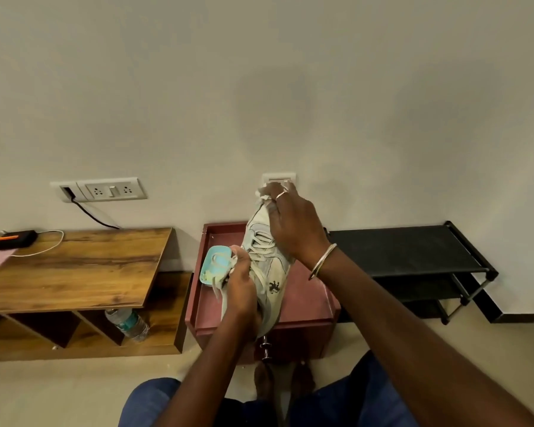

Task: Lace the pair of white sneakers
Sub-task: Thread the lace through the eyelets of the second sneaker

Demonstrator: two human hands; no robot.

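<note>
A white sneaker (267, 266) with a small black logo is held up over a maroon cabinet (309, 306), toe pointing away toward the wall. My left hand (242, 291) grips the sneaker near its heel and collar, with a loose end of the white lace (261, 246) by its fingers. My right hand (293, 223) reaches over the toe end and pinches a white lace end at the top. Crossed laces show on the upper between my hands. Only one sneaker is in view.
A light blue dish (211, 265) lies on the maroon cabinet's left side. A wooden desk (74, 266) with a charger and cable stands left, a plastic bottle (128, 323) under it. A black shoe rack (413, 257) stands right. The wall is close behind.
</note>
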